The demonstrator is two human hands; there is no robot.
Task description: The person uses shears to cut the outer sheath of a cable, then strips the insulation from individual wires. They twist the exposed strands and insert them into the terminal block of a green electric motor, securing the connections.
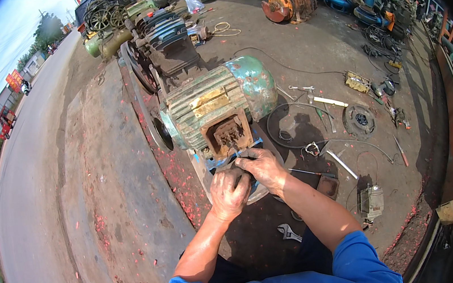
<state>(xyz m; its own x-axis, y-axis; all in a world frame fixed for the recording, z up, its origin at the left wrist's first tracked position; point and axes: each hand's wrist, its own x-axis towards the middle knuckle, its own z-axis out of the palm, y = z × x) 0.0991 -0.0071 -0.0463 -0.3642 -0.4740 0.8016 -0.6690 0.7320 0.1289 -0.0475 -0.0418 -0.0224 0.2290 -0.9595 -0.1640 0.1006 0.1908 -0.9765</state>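
Note:
An electric motor [198, 102] with worn green paint and a ribbed housing stands before me. Its rusty square terminal box [227, 134] is uncovered and faces me, with dark leads bunched inside. My right hand [262, 166] pinches at the box's lower edge, where a thin wire [236, 152] meets the fingertips. Close beside it, my left hand [229, 191] has its fingers curled inward toward the same spot. Whatever lies between the left fingers is hidden. A belt pulley [162, 134] sits on the motor's left end.
Right of the motor lie a black cable [318, 142], a round metal disc [359, 120], a white bar [342, 164] and a screwdriver [401, 151]. An adjustable wrench [289, 233] is near my feet. A rusty orange motor [289, 5] stands farther back. A road [32, 184] runs along the left.

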